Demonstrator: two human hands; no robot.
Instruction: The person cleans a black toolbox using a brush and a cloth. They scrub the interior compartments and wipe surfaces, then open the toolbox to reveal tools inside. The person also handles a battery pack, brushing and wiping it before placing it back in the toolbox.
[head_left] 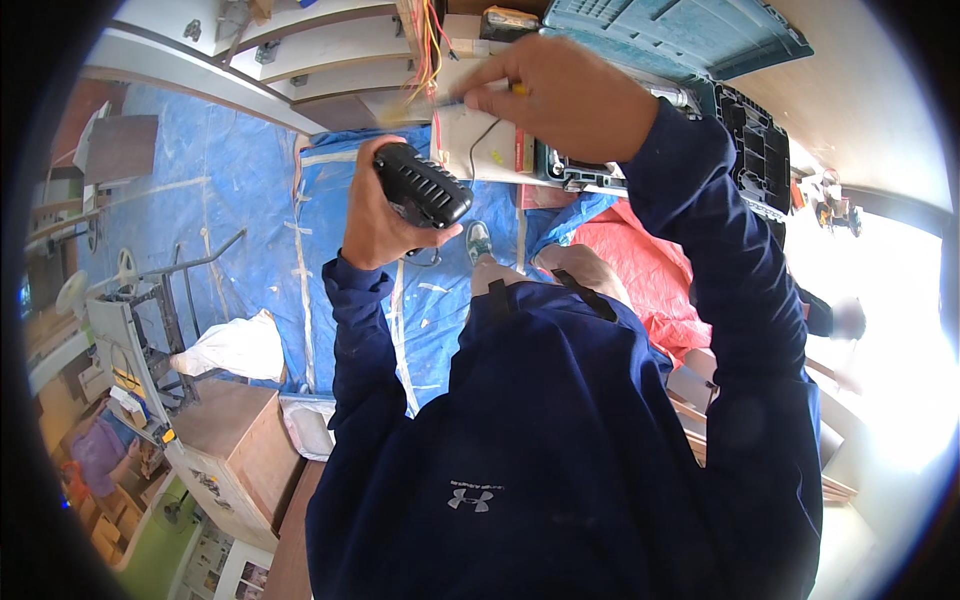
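Observation:
My left hand [380,220] grips a black ribbed handheld device [425,185] at the centre; a thin dark cable [473,150] hangs nearby. Higher up, my right hand [570,100] is closed round a small yellow object [519,90], mostly hidden, with a blurred thin part reaching left toward red and yellow wires [428,45]. These wires hang in front of white cabinetry [330,45] along the top of the view. Just behind my right hand sits a pale worktop [480,140].
An open teal case lid [670,35] and black case [750,150] lie at upper right. Blue sheeting [230,230] covers the floor, with red sheeting [630,260] at right. A metal trolley [135,350], white cloth [235,345] and wooden box [230,440] stand left. Bright glare fills the right edge.

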